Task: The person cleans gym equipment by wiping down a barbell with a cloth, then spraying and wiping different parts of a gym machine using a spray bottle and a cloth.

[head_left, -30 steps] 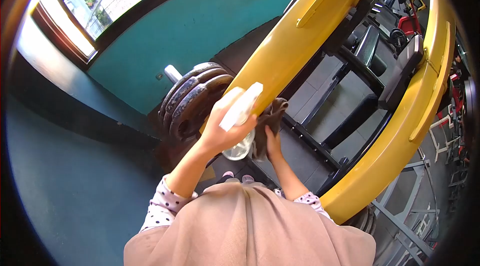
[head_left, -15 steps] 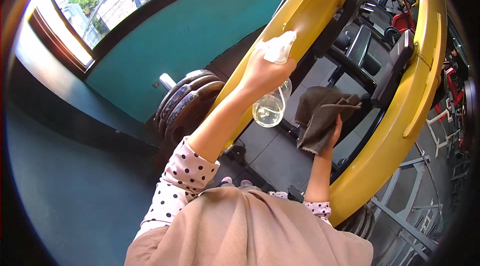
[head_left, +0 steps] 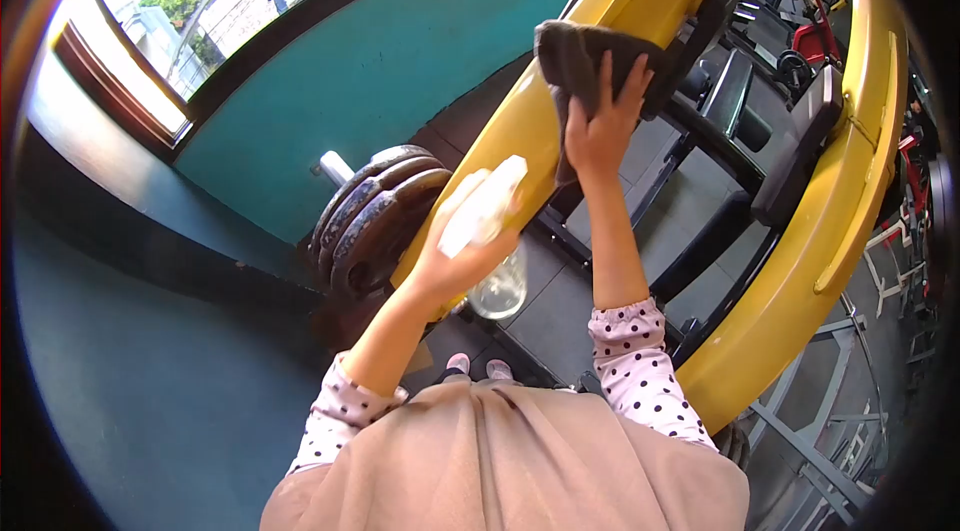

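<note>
My left hand is wrapped round the neck of a clear spray bottle with a white trigger head, held beside the lower part of the left yellow beam. Some liquid shows through the bottle's wall. Higher up that beam, my right hand presses a dark brown cloth onto the yellow surface, its fingers spread over the fabric. The cloth hides the stretch of beam beneath it, and one end hangs down toward the wrist.
Weight plates hang on a bar left of the beam, near the teal wall. A second yellow beam curves down on the right. Between them are black pads and dark tile floor. More gym machines stand behind at right.
My right hand has moved up and left with the cloth, from between the beams onto the left beam. My left hand has drawn the spray bottle down and back toward me.
</note>
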Action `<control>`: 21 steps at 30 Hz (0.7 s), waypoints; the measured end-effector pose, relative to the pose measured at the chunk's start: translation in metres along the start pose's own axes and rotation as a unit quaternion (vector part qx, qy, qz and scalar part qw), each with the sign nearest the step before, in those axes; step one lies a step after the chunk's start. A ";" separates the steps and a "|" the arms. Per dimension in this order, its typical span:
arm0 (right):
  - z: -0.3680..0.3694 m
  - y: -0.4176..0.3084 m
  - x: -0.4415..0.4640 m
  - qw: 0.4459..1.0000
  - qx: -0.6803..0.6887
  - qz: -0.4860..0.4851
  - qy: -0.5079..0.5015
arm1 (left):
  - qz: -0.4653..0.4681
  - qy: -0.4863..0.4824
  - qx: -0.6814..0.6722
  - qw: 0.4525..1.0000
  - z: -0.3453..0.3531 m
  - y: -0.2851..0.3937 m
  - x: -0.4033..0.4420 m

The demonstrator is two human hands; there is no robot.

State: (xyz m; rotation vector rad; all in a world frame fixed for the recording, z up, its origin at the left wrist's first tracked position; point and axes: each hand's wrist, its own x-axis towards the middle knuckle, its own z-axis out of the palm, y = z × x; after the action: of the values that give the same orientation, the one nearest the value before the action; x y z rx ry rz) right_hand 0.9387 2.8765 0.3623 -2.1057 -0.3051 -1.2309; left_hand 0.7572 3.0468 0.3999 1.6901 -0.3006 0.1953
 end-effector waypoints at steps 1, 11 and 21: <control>0.004 0.003 0.015 0.999 -0.041 0.012 0.003 | 0.071 -0.028 0.104 0.992 -0.019 -0.013 -0.010; -0.011 0.069 0.184 0.948 -0.315 0.036 -0.004 | -0.073 0.063 0.106 0.990 -0.085 -0.018 -0.119; -0.018 0.010 0.063 0.966 -0.253 -0.019 -0.054 | -0.034 0.045 0.039 0.998 -0.070 -0.032 -0.112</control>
State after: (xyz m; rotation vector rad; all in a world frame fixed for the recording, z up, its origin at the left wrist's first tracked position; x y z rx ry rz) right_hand 0.9646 2.8487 0.4168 -2.6174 -0.0783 -1.3213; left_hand 0.6635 3.1295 0.3459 1.7608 -0.1699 0.2336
